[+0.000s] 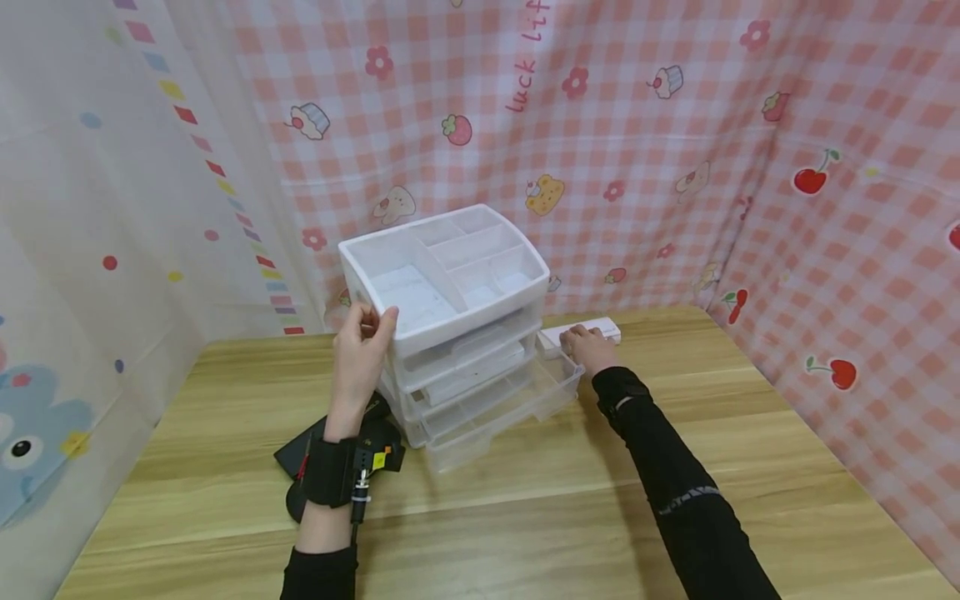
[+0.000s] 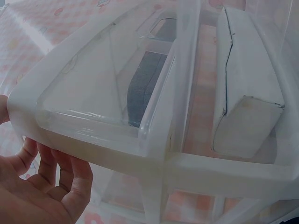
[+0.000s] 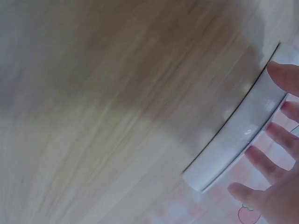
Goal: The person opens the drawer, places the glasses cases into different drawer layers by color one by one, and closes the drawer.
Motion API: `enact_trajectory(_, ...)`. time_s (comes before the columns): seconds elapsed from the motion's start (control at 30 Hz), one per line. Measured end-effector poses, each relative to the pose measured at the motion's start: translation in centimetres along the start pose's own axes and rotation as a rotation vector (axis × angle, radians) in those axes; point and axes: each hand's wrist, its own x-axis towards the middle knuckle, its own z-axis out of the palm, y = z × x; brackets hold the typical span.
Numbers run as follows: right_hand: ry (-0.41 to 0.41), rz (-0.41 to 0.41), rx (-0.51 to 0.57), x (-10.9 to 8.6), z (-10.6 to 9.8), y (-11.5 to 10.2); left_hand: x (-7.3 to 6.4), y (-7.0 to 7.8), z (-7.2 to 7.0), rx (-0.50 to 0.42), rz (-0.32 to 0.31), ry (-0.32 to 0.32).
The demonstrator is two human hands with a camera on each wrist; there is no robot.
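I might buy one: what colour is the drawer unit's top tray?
White; the top tray shows best in the head view.

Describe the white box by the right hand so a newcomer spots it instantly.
Find the white drawer organizer standing on the wooden table. Just right of it, near the checked curtain, a slim white box lies at the right hand. Another white block sits inside the organizer; this box lies outside, directly on the table.

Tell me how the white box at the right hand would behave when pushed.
The white box probably slides rather than rolls, since it lies flat on the table. Its shiny surface may be slippery. Straight edges suggest stiffness.
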Motion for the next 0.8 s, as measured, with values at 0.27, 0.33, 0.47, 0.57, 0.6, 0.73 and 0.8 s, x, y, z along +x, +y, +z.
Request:
enact_trajectory(0.27, 0.083, -0.023, 0.019, -0.8, 0.8, 0.2, 0.1, 0.0, 0.0, 0.002, 0.01, 0.005)
enact_trajectory(0.33, 0.093, -0.019, 0.032, -1.0, 1.1, 0.4, 0.1, 0.0, 0.0, -0.004, 0.009, 0.005)
enact_trajectory(0.47, 0.104, -0.029, 0.039, -1.2, 1.3, 0.6, 0.1, -0.1, 0.0, -0.005, 0.005, 0.011)
enact_trajectory(0.57, 0.105, -0.051, 0.031, -1.2, 1.4, 0.9, 0.1, -0.1, 0.0, 0.008, 0.001, 0.013)
enact_trajectory(0.6, 0.106, -0.062, 0.029, -1.2, 1.3, 1.0, 0.0, -0.1, 0.0, 0.012, 0.0, 0.013)
enact_trajectory(0.73, 0.08, -0.119, 0.048, -0.9, 1.3, 1.5, 0.0, 0.0, 0.1, 0.019, -0.003, 0.008)
enact_trajectory(0.8, 0.049, -0.147, 0.068, -0.7, 1.4, 1.7, -0.1, 0.1, 0.2, 0.021, -0.004, 0.002)
